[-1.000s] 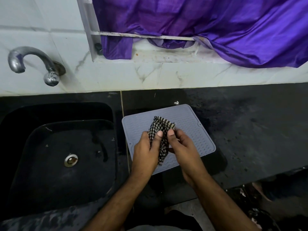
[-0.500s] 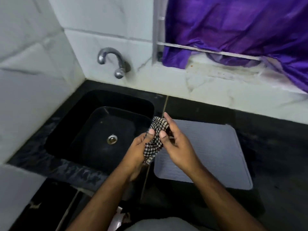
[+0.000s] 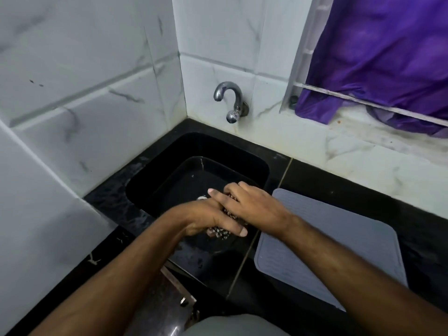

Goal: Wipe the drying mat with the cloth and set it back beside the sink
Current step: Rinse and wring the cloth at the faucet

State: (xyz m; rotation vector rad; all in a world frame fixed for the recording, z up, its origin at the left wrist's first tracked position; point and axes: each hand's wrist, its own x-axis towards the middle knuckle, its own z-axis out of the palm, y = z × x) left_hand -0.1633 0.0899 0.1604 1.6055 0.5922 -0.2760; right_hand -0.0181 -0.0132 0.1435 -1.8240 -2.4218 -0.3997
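Checked black-and-white cloth [image 3: 221, 232] sits bunched between both hands over the black sink [image 3: 194, 151], only scraps of it visible under the fingers. Left hand [image 3: 208, 218] is curled round the lower end of the cloth, thumb tip poking out to the right. Right hand [image 3: 247, 204] is wrapped over the upper end, knuckles up, index finger stretched toward the drain [image 3: 201, 197]. Hands overlap and touch, looks like a wringing or squeezing grip (a judgement, no water seen dripping). Both hands hold the cloth, neither is free.

Grey ribbed drying mat [image 3: 339, 246] lies flat on the black tabletop [image 3: 424, 238], just beside the sink on its right, one long edge near the seam in the stone. Right forearm crosses over its near corner. Nothing rests on the mat.

Progress, as I read it: mat is already in its spot beside the sink, so the placing part may be done or may never have been disturbed, cannot tell which. Whether the surface has been wiped cannot be told either; no streaks or wet patches readable at this angle. Cloth is off the mat, so no wiping is under way. Left to do, at least: finish with the cloth, and wipe if not done.

Chrome tap [image 3: 230, 100] on the tiled wall looks closed, no stream. Purple curtain [image 3: 378, 57] hangs at the window on the right.
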